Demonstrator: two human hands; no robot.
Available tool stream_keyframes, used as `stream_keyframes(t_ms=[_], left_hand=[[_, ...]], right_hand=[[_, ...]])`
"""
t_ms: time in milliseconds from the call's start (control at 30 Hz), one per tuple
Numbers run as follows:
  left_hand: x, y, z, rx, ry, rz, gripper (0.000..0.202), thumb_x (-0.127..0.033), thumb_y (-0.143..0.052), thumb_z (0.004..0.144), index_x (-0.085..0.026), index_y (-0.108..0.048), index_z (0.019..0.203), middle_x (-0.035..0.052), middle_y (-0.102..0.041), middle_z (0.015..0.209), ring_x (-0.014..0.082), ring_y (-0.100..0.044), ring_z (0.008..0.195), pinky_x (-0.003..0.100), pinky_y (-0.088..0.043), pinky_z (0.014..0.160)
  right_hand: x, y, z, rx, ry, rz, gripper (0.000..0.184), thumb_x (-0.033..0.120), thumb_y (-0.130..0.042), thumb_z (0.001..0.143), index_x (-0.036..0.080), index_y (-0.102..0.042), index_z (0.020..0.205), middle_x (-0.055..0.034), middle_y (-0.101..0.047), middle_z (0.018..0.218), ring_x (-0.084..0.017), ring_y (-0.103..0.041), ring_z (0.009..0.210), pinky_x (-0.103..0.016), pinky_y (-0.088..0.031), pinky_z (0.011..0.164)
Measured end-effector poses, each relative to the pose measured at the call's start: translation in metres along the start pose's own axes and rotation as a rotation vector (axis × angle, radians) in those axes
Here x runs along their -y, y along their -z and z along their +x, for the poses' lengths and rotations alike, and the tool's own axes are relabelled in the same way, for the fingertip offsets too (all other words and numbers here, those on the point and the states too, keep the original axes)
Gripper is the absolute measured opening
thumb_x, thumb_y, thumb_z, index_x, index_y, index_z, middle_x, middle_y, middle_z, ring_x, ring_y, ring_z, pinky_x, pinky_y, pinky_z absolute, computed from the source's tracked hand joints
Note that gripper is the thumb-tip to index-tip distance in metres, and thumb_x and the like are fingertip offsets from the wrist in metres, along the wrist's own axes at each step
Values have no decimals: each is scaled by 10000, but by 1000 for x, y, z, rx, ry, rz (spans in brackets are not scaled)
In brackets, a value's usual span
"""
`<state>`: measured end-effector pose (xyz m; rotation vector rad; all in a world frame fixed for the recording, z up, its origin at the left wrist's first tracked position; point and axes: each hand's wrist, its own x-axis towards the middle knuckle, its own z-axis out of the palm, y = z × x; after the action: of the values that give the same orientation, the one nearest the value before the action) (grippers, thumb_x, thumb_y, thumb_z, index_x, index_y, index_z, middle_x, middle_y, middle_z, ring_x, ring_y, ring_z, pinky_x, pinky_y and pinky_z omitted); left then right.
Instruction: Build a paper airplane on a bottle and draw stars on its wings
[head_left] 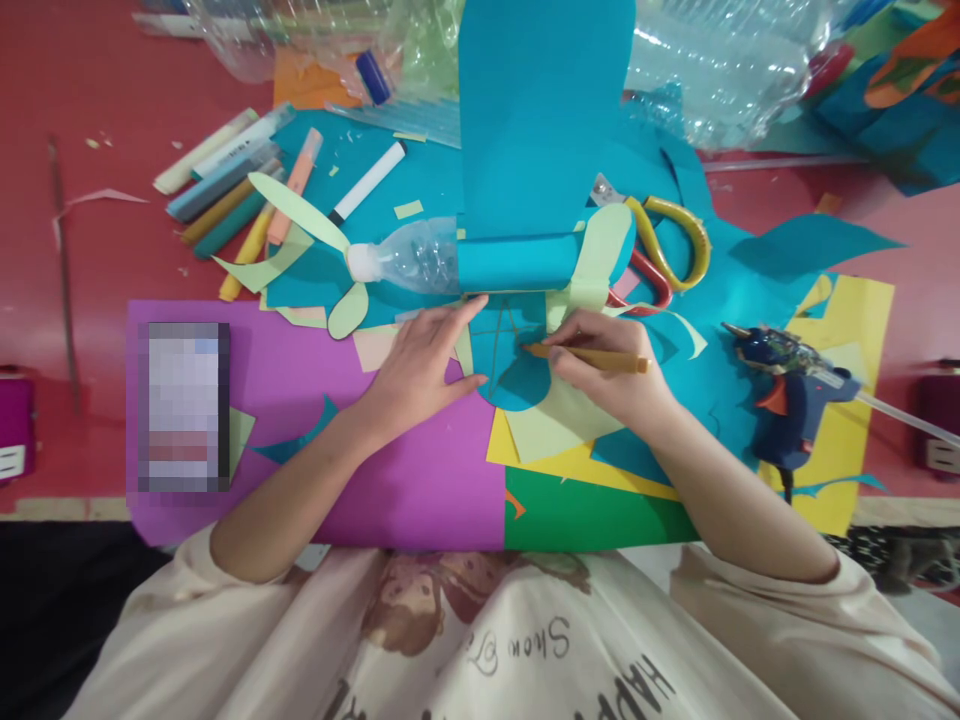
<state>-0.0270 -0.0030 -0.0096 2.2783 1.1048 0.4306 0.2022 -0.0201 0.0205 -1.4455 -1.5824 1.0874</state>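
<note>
Now right fingers [579, 326] pinch one brown marker [611, 359] at one blue wing [514, 385], left fingers [457, 322] spread, empty

Head-height view, facing forward and down, close above red tabletop [112, 255]

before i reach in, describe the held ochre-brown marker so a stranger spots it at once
Find the clear plastic bottle sleeved in blue paper, mid-picture. Just below its right end, the right hand holds the ochre-brown marker, tip left. Unlike the coloured markers piled upper left, it is being held.
</note>
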Motion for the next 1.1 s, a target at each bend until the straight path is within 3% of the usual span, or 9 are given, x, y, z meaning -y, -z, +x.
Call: stream_keyframes(t_ms=[333,800,1100], left_hand=[[1,-1,0,15,6,4,705,-396,-637,901,-278,-269,1490,105,-482,1457,303,-467,1305,489,-394,1080],[4,-2,0,24,26,-5,714,-466,-616,903,-281,-268,1499,113,-471,1466,311,-472,1289,486,-411,1055],[5,-2,0,11,-8,2,708,-497,-598,913,-252,-278,1494,121,-469,1470,307,-477,1274,469,-415,1047]], right_hand=[[9,4,-2,58,-62,-49,153,227,-499,655,197,-457,511,33,-476,463,-80,-398,439,-234,-291,435],[7,6,-5,166,-123,-32,162,231,-446,626,197,-414,471,18,-475,443,-85,-373,445,-244,-272,432],[11,7,-3,113,-126,122,151,218,-458,584,195,-464,434,20,-457,410,-81,-369,406,-237,-266,400]])
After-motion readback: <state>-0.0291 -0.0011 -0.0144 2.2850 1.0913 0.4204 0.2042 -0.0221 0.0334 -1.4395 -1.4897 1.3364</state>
